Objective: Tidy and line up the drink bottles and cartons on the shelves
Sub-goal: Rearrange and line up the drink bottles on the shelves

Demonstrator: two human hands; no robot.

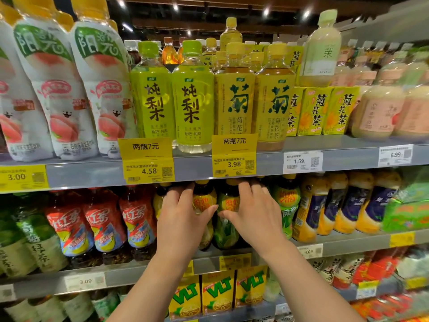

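- Middle shelf (343,246): runs left to right beneath the fingers and carries a row of upright bottles.
- Upper shelf (267,156): directly above the fingers. It holds green pear-drink bottles (171,101), yellow chrysanthemum-tea bottles (255,98) and chrysanthemum-tea cartons (325,110), all upright.
- Red tea bottles (104,224): upright on the middle shelf, left of the left fingers.
- Blue-and-yellow bottles (348,205): upright on the middle shelf, well right of the right fingers.
- Left hand (181,217): fingers curled round the yellow-labelled bottle (204,201); the fingertips reach behind it near the cap.
- Right hand (253,214): fingers curled round the green-labelled bottle (228,219), gripping its right side.
- The two held bottles stand side by side on the middle shelf, between the two sets of fingers. The thumbs nearly meet in front of them.
- Yellow VLT cartons (218,291): on the shelf below the fingers, between the forearms.
- Price tags (148,168): clipped to the upper shelf edge, just above the fingers.
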